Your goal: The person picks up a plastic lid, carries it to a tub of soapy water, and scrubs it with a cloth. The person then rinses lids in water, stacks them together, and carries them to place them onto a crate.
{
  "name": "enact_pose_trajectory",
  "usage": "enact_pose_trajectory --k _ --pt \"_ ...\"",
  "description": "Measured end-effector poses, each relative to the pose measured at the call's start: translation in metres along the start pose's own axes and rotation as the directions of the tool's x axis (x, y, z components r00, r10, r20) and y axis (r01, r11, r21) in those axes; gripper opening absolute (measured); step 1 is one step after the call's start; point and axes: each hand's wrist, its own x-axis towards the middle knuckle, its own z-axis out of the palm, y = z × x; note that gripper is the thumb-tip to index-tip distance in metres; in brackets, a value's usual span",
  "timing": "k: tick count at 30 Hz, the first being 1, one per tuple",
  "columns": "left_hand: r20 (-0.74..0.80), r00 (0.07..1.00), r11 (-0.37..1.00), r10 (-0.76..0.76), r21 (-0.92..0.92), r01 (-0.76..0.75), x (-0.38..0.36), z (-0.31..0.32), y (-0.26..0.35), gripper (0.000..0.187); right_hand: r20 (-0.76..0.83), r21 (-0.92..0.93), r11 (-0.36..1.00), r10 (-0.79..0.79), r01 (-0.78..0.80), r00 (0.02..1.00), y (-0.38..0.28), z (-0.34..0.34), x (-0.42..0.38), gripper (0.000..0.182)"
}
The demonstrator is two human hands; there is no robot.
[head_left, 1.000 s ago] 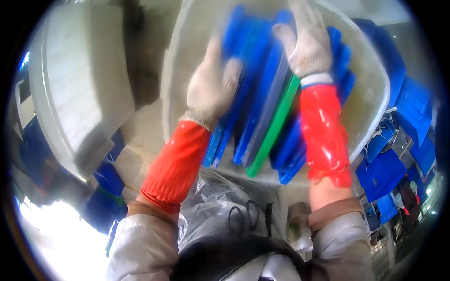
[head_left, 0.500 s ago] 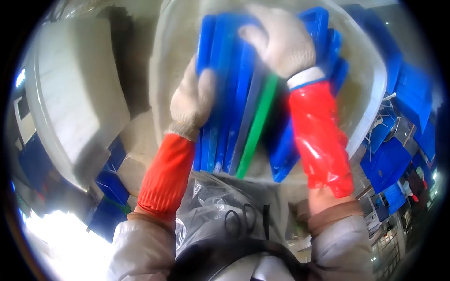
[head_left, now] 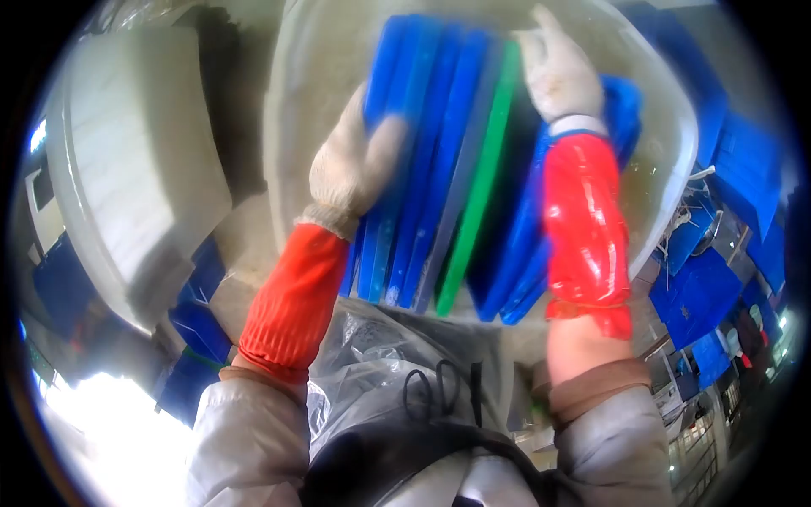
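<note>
Within the white tub (head_left: 681, 198), blue trays (head_left: 429, 160) stand on edge; the left hand (head_left: 345, 169), thumb apart, best braces them squarely, the right hand (head_left: 564, 80), fingers parted beside the green tray (head_left: 480, 182), guiding evenly.

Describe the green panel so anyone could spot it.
Find the big pale tub. Inside, blue panels stand in a row. Among them, the green panel is the only green one, with a grey panel along its left and the right hand near its far end.
</note>
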Motion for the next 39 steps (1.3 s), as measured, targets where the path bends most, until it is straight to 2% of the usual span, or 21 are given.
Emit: enact_pose_trajectory --k 1,2,3,5,7,9,11,13,14,17,20,21,23,27,28,30,32,34,35,37,39 --pt "0.003 1.000 1.000 0.021 -0.004 -0.021 0.000 0.003 0.001 0.059 -0.127 0.041 0.996 -0.069 0.075 0.990 -0.019 -0.004 -0.004 0.042" --pt "0.006 1.000 1.000 0.030 -0.002 -0.030 -0.001 0.006 0.003 0.059 -0.150 0.015 0.998 -0.060 0.063 0.987 -0.020 0.006 -0.005 0.047" --pt "-0.018 0.999 1.000 0.029 -0.001 -0.029 -0.002 0.010 0.004 0.059 -0.112 0.089 0.996 -0.012 0.022 0.994 -0.018 0.009 -0.002 0.047" --pt "-0.033 0.998 0.999 0.046 0.011 -0.046 0.000 0.012 0.002 0.058 -0.235 0.001 0.999 -0.031 0.032 0.971 -0.024 0.009 -0.008 0.047" --pt "-0.062 0.998 0.999 0.016 0.047 -0.013 0.000 0.013 -0.004 0.057 -0.022 -0.125 0.973 0.193 -0.194 0.981 -0.034 -0.036 -0.016 0.062" --pt "-0.039 0.999 0.998 -0.028 0.052 0.030 0.001 0.006 -0.005 0.057 -0.280 0.099 0.993 0.090 -0.064 0.956 -0.003 -0.062 -0.038 0.070" --pt "-0.026 0.998 0.997 -0.066 0.038 0.067 0.003 0.001 -0.005 0.057 -0.249 0.051 0.953 0.300 -0.297 0.921 0.047 -0.076 -0.071 0.071" --pt "-0.014 0.998 0.998 -0.069 0.012 0.069 0.002 0.000 -0.006 0.055 -0.100 0.315 0.842 0.488 -0.437 0.867 0.070 -0.049 -0.107 0.071" --pt "-0.011 0.998 0.998 -0.069 0.012 0.069 0.003 0.004 -0.009 0.055 -0.094 0.386 0.793 0.542 -0.471 0.835 0.050 -0.042 -0.114 0.068" --pt "-0.077 0.996 0.999 -0.038 0.018 0.039 0.002 0.015 -0.010 0.053 0.020 0.570 0.718 0.474 -0.399 0.880 0.023 -0.041 -0.120 0.063" --pt "0.074 0.983 0.986 -0.168 0.033 0.166 0.002 0.013 0.017 0.049 0.007 0.597 0.706 0.472 -0.382 0.881 -0.003 -0.039 -0.132 0.063" --pt "0.076 0.983 0.985 -0.170 0.025 0.168 0.001 0.018 0.017 0.049 0.023 0.623 0.687 0.461 -0.373 0.887 -0.002 -0.037 -0.134 0.063" --pt "0.036 0.988 0.988 -0.147 0.061 0.145 0.000 0.029 0.013 0.049 -0.008 0.572 0.738 0.440 -0.357 0.898 -0.002 -0.030 -0.133 0.064" --pt "-0.011 0.996 0.996 -0.085 0.021 0.085 -0.005 0.040 0.013 0.049 -0.167 0.321 0.909 0.331 -0.267 0.929 0.018 -0.007 -0.094 0.063" --pt "-0.021 0.998 0.999 -0.053 -0.003 0.053 -0.006 0.040 0.013 0.048 0.080 0.489 0.790 0.382 -0.371 0.920 0.009 -0.019 -0.078 0.063" --pt "-0.027 0.999 0.999 -0.025 -0.026 0.025 -0.008 0.038 0.015 0.046 0.073 0.488 0.795 0.374 -0.360 0.925 0.012 -0.008 -0.058 0.064" --pt "-0.024 0.997 0.997 -0.075 0.019 0.076 -0.006 0.035 0.015 0.045 0.062 0.487 0.803 0.361 -0.344 0.930 0.007 -0.008 -0.049 0.064" --pt "-0.031 0.996 0.995 -0.080 0.056 0.081 -0.004 0.032 0.012 0.044 -0.110 0.316 0.908 0.323 -0.275 0.940 -0.006 -0.015 -0.042 0.052" --pt "-0.034 0.996 0.993 -0.085 0.084 0.088 -0.003 0.031 0.011 0.044 -0.110 0.319 0.907 0.324 -0.276 0.940 -0.010 -0.016 -0.036 0.052" --pt "-0.033 0.997 0.996 -0.073 0.056 0.075 -0.003 0.028 0.011 0.044 -0.235 0.049 0.965 0.260 -0.256 0.936 -0.019 -0.019 -0.018 0.057" --pt "-0.030 0.997 0.997 -0.074 0.025 0.075 -0.004 0.026 0.010 0.044 -0.208 0.106 0.956 0.290 -0.273 0.934 -0.018 -0.021 0.011 0.055"
